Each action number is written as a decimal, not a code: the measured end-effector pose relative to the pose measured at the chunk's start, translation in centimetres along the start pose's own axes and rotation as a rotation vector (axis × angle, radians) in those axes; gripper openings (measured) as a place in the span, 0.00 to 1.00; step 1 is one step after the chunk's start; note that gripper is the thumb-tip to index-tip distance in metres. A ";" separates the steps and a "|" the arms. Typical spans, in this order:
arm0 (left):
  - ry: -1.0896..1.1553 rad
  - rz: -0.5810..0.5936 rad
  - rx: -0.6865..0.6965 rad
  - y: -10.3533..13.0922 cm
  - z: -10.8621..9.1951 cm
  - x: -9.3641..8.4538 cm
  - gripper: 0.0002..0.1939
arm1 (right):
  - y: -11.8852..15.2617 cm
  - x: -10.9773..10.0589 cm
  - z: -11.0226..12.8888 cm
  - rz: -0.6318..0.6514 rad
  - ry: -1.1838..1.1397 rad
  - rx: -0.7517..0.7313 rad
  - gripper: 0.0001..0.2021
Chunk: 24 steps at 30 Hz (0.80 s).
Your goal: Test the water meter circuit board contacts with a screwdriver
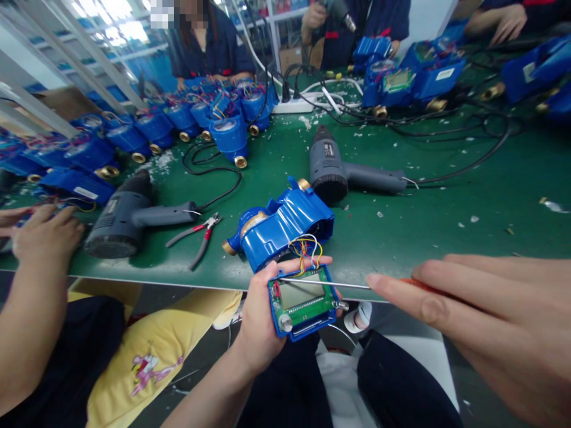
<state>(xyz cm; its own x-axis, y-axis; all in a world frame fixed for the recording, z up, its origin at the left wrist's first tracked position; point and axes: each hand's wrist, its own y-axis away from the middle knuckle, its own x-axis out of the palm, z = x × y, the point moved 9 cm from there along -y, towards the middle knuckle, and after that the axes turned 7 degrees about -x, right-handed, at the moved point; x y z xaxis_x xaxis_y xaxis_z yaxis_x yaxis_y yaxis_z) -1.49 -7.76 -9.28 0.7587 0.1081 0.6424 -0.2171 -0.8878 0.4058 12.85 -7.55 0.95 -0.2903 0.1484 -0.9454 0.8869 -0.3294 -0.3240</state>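
My left hand [261,318] is closed around a blue meter display housing [307,330], which holds a green circuit board [307,309] with a grey screen. Thin coloured wires [307,249] run from it to a blue water meter [285,223] lying on its side at the table edge. My right hand [486,327] grips a screwdriver by its orange handle [417,284]. The metal shaft [334,283] reaches left across the screen, and its tip is at the board's upper left part.
Two heat guns [328,166] [129,220] and red-handled cutters [203,238] lie on the green table [267,160]. Several blue meters [227,137] line the back, near a white power strip [294,106]. A co-worker's hands [47,232] are at left; other people sit opposite.
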 end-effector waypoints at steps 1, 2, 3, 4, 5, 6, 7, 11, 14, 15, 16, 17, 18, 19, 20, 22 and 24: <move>-0.002 0.019 -0.013 0.1 0.1 0.1 0.30 | -0.2 0.2 0.0 0.004 -0.004 -0.015 0.22; -0.003 0.034 -0.022 0.1 0.1 0.2 0.30 | -0.4 0.3 -0.1 0.003 -0.020 -0.027 0.21; -0.004 0.038 -0.026 0.2 0.1 0.1 0.30 | -0.6 0.4 -0.2 -0.008 -0.048 -0.035 0.20; -0.004 0.043 -0.031 0.2 0.1 0.1 0.30 | -0.7 0.5 -0.3 -0.024 -0.083 -0.032 0.19; -0.003 0.046 -0.042 0.2 0.1 0.1 0.29 | -0.7 0.6 -0.5 -0.039 -0.115 -0.029 0.18; 0.000 0.046 -0.051 0.1 0.1 0.1 0.29 | -0.7 0.7 -0.5 -0.044 -0.137 -0.027 0.19; 0.003 0.048 -0.059 0.0 0.1 0.0 0.28 | -0.7 0.8 -0.6 -0.049 -0.145 -0.028 0.19; 0.005 0.078 -0.079 -0.2 0.1 0.0 0.26 | -0.7 1.1 -0.7 -0.044 -0.120 -0.086 0.18; 0.010 0.087 -0.110 -0.3 0.4 0.0 0.26 | -1.1 1.4 -1.1 -0.020 -0.187 -0.124 0.17; 0.010 0.078 -0.117 -0.3 0.5 -0.1 0.26 | -1.3 1.5 -1.4 -0.008 -0.240 -0.121 0.17; 0.012 0.064 -0.119 -0.3 0.5 -0.3 0.26 | -1.5 1.6 -1.7 0.006 -0.308 -0.109 0.16; 0.014 0.053 -0.120 -0.3 0.4 -0.4 0.26 | -1.7 1.8 -2.0 0.022 -0.386 -0.091 0.16; 0.015 0.046 -0.128 -0.3 0.5 -0.4 0.25 | -1.8 2.0 -2.3 0.041 -0.468 -0.068 0.15; 0.015 0.045 -0.136 -0.3 0.5 -0.4 0.25 | -1.9 2.2 -2.6 0.059 -0.546 -0.039 0.14; 0.011 0.044 -0.141 -0.3 0.6 -0.3 0.25 | -2.0 2.5 -2.9 0.075 -0.616 -0.007 0.13; -0.008 0.028 -0.129 -0.2 0.5 -0.4 0.25 | -2.2 2.9 -3.2 0.102 -0.725 0.033 0.13; -0.026 0.021 -0.105 -0.1 0.3 -0.5 0.26 | -2.3 3.2 -3.4 0.122 -0.798 0.057 0.13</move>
<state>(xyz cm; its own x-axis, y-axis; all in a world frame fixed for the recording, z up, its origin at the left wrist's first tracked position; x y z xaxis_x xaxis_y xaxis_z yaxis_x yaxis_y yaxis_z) -1.67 -7.82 -9.85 0.7684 0.0774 0.6352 -0.2953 -0.8377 0.4594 11.10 -3.13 -1.24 -0.3803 -0.5946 -0.7084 0.9156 -0.3502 -0.1976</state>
